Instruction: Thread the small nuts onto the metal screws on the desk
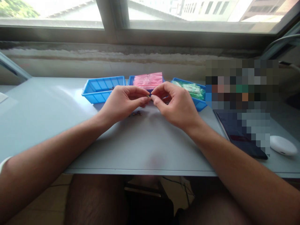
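Note:
My left hand (124,101) and my right hand (177,103) meet above the middle of the table, fingertips almost touching. Both pinch at a tiny yellowish piece (148,96) between thumbs and forefingers; it is too small to name. Under my left hand lies a small cluster of dark metallic bits (137,113) on the tabletop. Behind the hands stand a blue bin (93,97) with a few dark bits in it, a second bin holding pink plastic bags (148,80), and a third bin (199,104) with green-and-white plastic packets (191,89).
The grey table (140,150) ends at a front edge above my legs. On the right lie a dark tablet (234,131) and a white rounded case (283,145). A blurred-out patch covers the area behind them. A window ledge (140,59) runs along the back.

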Demonstrator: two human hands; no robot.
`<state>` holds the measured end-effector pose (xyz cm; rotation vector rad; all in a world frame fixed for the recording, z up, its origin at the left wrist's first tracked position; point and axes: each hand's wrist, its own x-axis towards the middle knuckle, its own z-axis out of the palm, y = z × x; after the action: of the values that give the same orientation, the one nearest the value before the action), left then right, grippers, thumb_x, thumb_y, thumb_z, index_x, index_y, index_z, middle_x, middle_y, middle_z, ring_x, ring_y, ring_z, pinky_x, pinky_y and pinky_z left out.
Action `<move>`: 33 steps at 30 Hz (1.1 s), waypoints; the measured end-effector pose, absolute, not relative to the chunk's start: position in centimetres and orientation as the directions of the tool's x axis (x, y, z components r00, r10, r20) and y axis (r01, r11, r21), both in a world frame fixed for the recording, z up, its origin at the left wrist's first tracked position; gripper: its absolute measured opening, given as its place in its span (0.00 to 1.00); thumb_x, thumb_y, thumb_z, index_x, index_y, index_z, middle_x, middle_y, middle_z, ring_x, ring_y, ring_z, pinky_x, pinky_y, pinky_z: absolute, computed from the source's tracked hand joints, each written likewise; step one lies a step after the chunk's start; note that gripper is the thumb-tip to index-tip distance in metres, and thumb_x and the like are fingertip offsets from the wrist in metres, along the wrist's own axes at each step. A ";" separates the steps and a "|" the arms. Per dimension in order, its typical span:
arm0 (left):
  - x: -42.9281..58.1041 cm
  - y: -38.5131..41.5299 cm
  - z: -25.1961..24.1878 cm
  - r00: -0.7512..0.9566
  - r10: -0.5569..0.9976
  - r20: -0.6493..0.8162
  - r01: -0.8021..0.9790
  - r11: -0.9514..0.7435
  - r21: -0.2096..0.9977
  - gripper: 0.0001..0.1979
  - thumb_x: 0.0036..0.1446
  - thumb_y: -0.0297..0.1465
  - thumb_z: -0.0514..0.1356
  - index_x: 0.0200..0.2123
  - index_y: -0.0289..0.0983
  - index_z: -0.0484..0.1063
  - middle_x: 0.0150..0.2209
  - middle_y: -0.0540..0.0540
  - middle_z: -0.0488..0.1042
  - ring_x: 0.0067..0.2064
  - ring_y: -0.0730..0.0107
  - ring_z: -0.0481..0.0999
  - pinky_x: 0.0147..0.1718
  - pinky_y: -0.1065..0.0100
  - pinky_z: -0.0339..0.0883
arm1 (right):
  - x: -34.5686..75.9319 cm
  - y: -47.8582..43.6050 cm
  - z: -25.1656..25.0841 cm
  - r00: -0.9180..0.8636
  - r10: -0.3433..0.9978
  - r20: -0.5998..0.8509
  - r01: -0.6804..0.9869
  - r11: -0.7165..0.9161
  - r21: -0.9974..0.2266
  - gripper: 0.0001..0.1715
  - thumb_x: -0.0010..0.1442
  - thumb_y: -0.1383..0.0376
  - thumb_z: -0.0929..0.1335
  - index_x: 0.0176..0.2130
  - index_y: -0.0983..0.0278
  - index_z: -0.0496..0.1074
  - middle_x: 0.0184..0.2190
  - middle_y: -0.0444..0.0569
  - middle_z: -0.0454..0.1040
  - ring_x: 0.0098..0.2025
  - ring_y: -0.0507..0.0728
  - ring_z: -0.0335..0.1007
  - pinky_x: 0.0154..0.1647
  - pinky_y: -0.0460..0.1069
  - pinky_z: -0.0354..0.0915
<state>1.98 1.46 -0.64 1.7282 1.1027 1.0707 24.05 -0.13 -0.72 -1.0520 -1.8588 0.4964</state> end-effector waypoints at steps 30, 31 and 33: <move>2.3 0.9 -0.4 0.345 0.889 0.301 0.223 -0.389 0.894 0.16 0.65 0.43 0.81 0.48 0.39 0.94 0.44 0.42 0.93 0.46 0.54 0.91 0.45 0.63 0.85 | 24.2 0.1 -1.0 -0.209 0.762 0.612 0.417 0.636 -0.649 0.11 0.64 0.76 0.73 0.39 0.60 0.81 0.39 0.46 0.85 0.42 0.58 0.81 0.46 0.55 0.77; 2.3 0.9 -0.4 0.338 0.891 0.304 0.224 -0.390 0.893 0.15 0.65 0.42 0.81 0.49 0.40 0.94 0.46 0.42 0.93 0.48 0.53 0.91 0.47 0.61 0.86 | 24.2 0.1 -1.0 -0.218 0.765 0.606 0.421 0.634 -0.648 0.12 0.63 0.77 0.73 0.39 0.61 0.82 0.40 0.46 0.85 0.43 0.59 0.82 0.47 0.56 0.78; 2.3 0.9 -0.5 0.323 0.895 0.307 0.199 -0.381 0.903 0.13 0.66 0.40 0.80 0.49 0.41 0.95 0.48 0.43 0.93 0.51 0.51 0.92 0.53 0.57 0.87 | 24.2 0.0 -1.0 -0.233 0.776 0.586 0.434 0.622 -0.651 0.14 0.62 0.78 0.72 0.40 0.61 0.84 0.41 0.47 0.87 0.45 0.60 0.83 0.48 0.56 0.79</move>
<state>2.31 0.94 -0.53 1.7916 0.9769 1.1001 24.19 0.01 -0.95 -0.9674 -1.8680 0.4386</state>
